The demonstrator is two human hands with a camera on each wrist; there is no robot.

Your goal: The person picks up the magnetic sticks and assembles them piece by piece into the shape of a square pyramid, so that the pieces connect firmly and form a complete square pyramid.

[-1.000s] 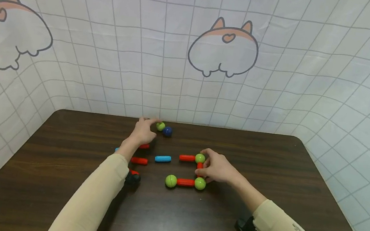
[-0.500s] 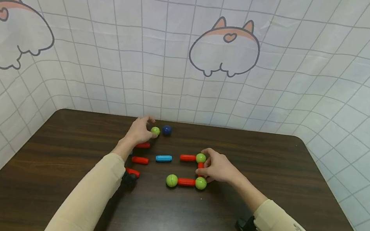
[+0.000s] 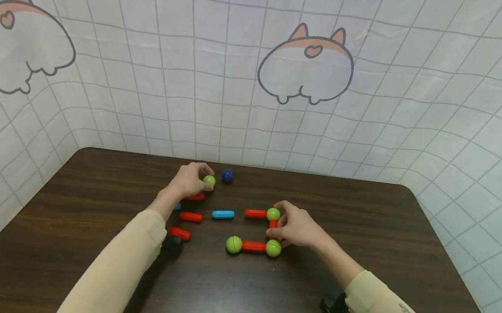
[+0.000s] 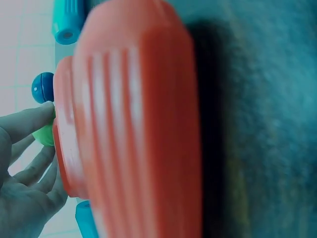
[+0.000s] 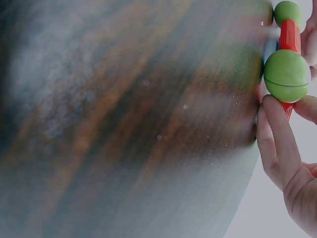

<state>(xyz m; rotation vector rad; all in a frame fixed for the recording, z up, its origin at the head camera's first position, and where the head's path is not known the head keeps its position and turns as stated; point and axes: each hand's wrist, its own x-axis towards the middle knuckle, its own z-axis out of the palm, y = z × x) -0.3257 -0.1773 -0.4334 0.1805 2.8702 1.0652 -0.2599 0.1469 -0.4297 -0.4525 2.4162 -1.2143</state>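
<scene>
My left hand pinches a small green ball between thumb and fingers near the table's back edge. In the left wrist view that green ball is partly covered by the fingers. My right hand grips a short red rod at the right side of a joined piece. Green balls sit at both ends of this rod, the far one and the near one. From them red rods run left, one far and one near, the near one ending in another green ball.
A dark blue ball lies right of the left hand. One blue rod lies mid-table. Loose red rods lie beneath and beside the left forearm, with another blue rod partly hidden there. A white sheet hangs behind the dark table.
My left hand has drawn the green ball leftward and nearer, away from the blue ball, and its fingers have closed round it. The right hand has stayed in place on the joined piece.
</scene>
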